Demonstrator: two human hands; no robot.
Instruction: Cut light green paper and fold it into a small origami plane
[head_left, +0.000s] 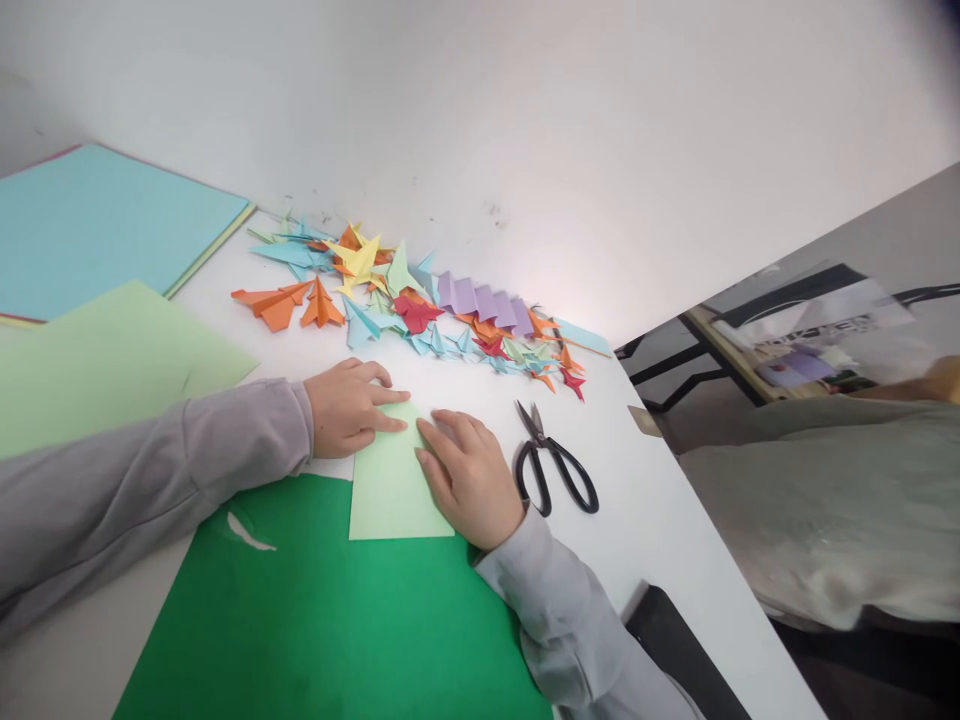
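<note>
A small light green paper (390,490) lies on the white table, partly over a large dark green sheet (337,620). My left hand (349,405) rests at the paper's upper left corner, fingers curled and pressed down on its folded edge. My right hand (469,475) lies flat on the paper's right side, fingers stretched toward the top. Both sleeves are grey.
Black scissors (555,465) lie just right of my right hand. A heap of folded paper shapes (420,300) runs along the wall. A pale green sheet (105,360) and a blue paper stack (97,225) lie at left. The table edge (720,590) drops off at right.
</note>
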